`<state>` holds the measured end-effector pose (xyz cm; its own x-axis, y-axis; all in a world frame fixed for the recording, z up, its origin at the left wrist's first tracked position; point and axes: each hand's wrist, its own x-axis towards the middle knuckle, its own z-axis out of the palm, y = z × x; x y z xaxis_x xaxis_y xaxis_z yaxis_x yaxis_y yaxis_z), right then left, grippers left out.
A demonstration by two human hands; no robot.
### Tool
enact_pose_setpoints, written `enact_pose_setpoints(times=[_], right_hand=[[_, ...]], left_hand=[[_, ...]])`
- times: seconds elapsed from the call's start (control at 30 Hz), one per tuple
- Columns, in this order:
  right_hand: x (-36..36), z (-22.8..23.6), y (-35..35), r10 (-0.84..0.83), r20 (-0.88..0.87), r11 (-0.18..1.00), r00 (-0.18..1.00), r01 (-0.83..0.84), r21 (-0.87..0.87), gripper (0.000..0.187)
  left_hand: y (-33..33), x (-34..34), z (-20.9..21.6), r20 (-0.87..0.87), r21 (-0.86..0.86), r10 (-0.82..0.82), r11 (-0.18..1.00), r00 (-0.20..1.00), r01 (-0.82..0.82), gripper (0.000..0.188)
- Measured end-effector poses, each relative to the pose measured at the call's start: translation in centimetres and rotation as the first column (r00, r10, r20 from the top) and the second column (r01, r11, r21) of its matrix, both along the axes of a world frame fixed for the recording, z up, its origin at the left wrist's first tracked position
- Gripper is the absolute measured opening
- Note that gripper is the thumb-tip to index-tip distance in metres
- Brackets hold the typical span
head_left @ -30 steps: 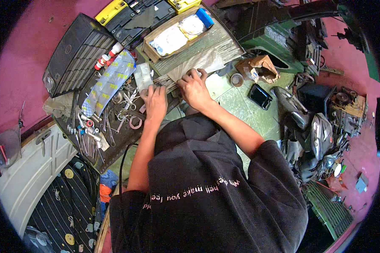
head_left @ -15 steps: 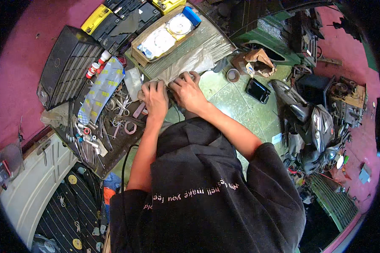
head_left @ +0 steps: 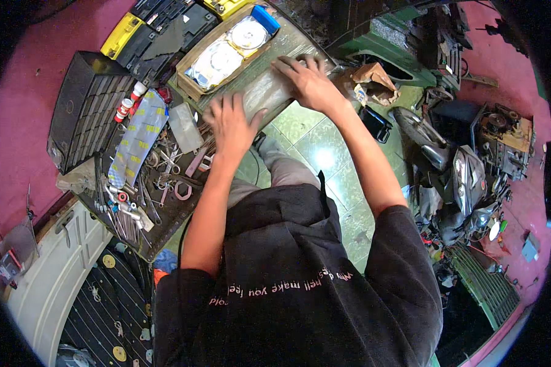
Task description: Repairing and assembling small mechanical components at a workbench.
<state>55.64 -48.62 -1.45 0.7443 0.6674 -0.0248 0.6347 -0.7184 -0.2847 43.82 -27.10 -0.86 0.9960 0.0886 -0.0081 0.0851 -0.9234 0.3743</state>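
Observation:
A pale, crinkled clear-plastic sheet (head_left: 264, 96) lies over the front of the worktop, between my two hands. My left hand (head_left: 231, 127) is at its left end, fingers spread and slightly blurred, thumb pointing out to the right. At the sheet's right end, my right hand (head_left: 312, 85) lies with its fingers stretched across the worktop edge; they appear to touch the surface. Neither hand grips anything visible. Just behind the sheet stands an open cardboard box (head_left: 183, 81) containing round, white-wrapped parts (head_left: 219, 60). A flat grey rectangular piece (head_left: 186, 127) rests left of my left hand.
Spanners and sockets (head_left: 128, 211) crowd the left bench beside a grey patterned strip (head_left: 134, 144) and a black drawer cabinet (head_left: 92, 110). Black batteries (head_left: 165, 43) stand behind. On the right are a torn brown paper bag (head_left: 376, 82), a black tray (head_left: 374, 125) and motorcycle parts (head_left: 465, 183).
Both hands have let go of the sheet's near edge and opened. The right has moved away and to the right; the left stays near the left end. The sheet lies flatter, and my body leans back.

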Motion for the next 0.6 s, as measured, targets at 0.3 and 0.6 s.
enact_pose_setpoints(times=[0.3,0.6], right_hand=[[3.0,-1.6,1.3,0.305,-0.045,0.935,0.951,-0.308,-0.174,0.07],[2.8,-2.0,2.0,0.423,0.028,0.895,0.906,-0.412,-0.17,0.044]], left_hand=[[-0.9,2.4,-1.4,-0.263,0.207,-0.114,0.963,0.958,0.171,0.083],[-2.0,3.2,-2.0,-0.305,0.26,-0.087,0.95,0.948,0.171,0.076]])
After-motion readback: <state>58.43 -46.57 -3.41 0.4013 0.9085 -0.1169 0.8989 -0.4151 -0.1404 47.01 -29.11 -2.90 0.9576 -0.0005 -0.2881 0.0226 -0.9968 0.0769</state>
